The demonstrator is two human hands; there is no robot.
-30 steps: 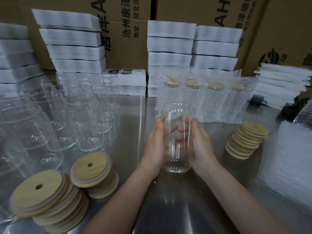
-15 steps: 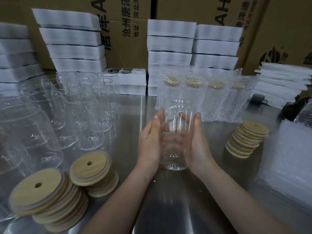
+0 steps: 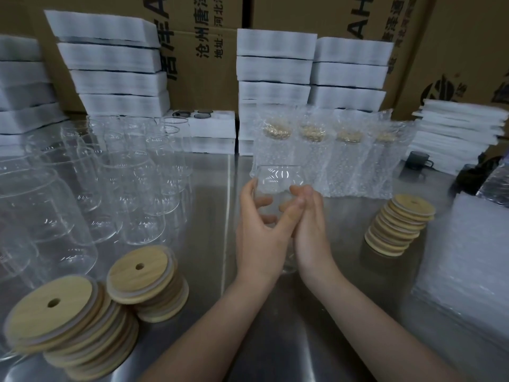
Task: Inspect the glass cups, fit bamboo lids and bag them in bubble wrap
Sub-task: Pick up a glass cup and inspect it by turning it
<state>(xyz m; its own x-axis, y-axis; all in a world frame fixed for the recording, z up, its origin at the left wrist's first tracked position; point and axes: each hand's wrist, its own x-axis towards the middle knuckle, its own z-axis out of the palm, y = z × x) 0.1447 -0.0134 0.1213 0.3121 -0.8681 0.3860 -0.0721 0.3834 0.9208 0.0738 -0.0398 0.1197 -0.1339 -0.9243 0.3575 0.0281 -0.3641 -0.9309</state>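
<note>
I see the steel table (image 3: 275,334) carrying the whole job. On its left stands a crowd of bare cups (image 3: 132,183), none lidded, so I judge most of the work is left. At the back, four bagged cups (image 3: 322,155) stand in a row with lids on inside the wrap, so those are done. Flat bags (image 3: 468,257) lie piled at the right. Lids (image 3: 68,321) sit stacked front left, with a further stack (image 3: 399,227) at the right. At centre one cup (image 3: 275,179) is upright and lidless; I cannot tell if its base touches the table. My left hand (image 3: 259,232) and right hand (image 3: 311,232) both wrap it, fingers curled round its sides. I'd call this the inspection step.
</note>
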